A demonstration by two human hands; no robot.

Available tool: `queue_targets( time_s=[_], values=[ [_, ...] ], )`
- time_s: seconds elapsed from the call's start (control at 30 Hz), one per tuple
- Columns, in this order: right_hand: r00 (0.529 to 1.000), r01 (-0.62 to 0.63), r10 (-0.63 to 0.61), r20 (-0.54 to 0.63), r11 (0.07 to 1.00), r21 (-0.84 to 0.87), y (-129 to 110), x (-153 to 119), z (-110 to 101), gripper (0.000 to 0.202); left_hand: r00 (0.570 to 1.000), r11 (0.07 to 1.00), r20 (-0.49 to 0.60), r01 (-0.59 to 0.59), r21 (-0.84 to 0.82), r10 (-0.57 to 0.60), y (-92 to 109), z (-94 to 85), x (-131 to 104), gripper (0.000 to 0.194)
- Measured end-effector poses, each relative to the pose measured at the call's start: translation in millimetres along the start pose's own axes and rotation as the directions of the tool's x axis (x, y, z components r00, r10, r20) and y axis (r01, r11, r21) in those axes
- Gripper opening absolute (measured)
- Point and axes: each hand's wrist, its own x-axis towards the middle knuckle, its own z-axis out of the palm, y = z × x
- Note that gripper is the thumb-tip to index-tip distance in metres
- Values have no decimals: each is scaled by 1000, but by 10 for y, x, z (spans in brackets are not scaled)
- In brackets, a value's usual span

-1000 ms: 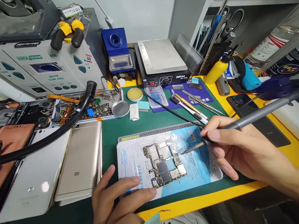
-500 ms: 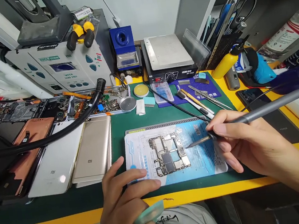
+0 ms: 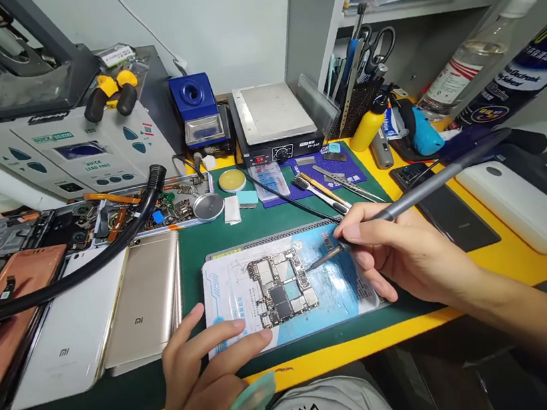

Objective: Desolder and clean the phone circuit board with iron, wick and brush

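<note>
In my right hand [image 3: 384, 247] is a grey soldering iron [image 3: 425, 188], gripped like a pen. Its tip points left and lies at or just over the right edge of a phone logic board [image 3: 280, 301]; contact cannot be made out. The board lies on a blue and white printed mat [image 3: 348, 292]. Between the thumb and index finger of my left hand [image 3: 202, 376] is a thin pale-green flat piece [image 3: 253, 396], perhaps a sponge. The other left fingers are spread, their tips over the mat's lower left side near the board.
Phones [image 3: 137, 317] lie at the left beneath a black hose [image 3: 84, 260]. Behind stand a hot-air station [image 3: 79, 150], a blue iron holder [image 3: 192, 94] and a heating plate [image 3: 274, 114]. Brushes [image 3: 322, 192] and tweezers [image 3: 351, 184] lie beyond my right hand, near a yellow bottle [image 3: 368, 125].
The whole view has shifted, so the bench appears further left. The iron's tip is now closer to the board's right edge. Both hands keep their grips.
</note>
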Motion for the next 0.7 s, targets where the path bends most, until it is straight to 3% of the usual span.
queue_targets(
  time_s=[0.1, 0.27, 0.4, 0.53, 0.7],
  values=[
    [1000, 7, -7, 9, 1000, 3, 3, 3, -1, 23, 999, 1000, -50, -6, -7, 6, -10, 33, -5, 30],
    [1000, 15, -15, 12, 1000, 5, 11, 1, -4, 22, 1000, 1000, -29, 1, -16, -2, -59, 22, 17, 43],
    [999, 45, -45, -3, 999, 18, 11, 23, -15, 20, 990, 987, -117, 58, -151, -76, -112, 15, 29, 31],
    [996, 90, -90, -18, 995, 32, 5, 52, -33, 20, 948, 951, -274, 74, -300, -160, -143, 67, 16, 13],
    [989, 150, -150, -13, 988, 38, 4, 74, -64, 22, 875, 929, -374, 190, -317, -307, -198, 116, -25, 17]
  ],
)
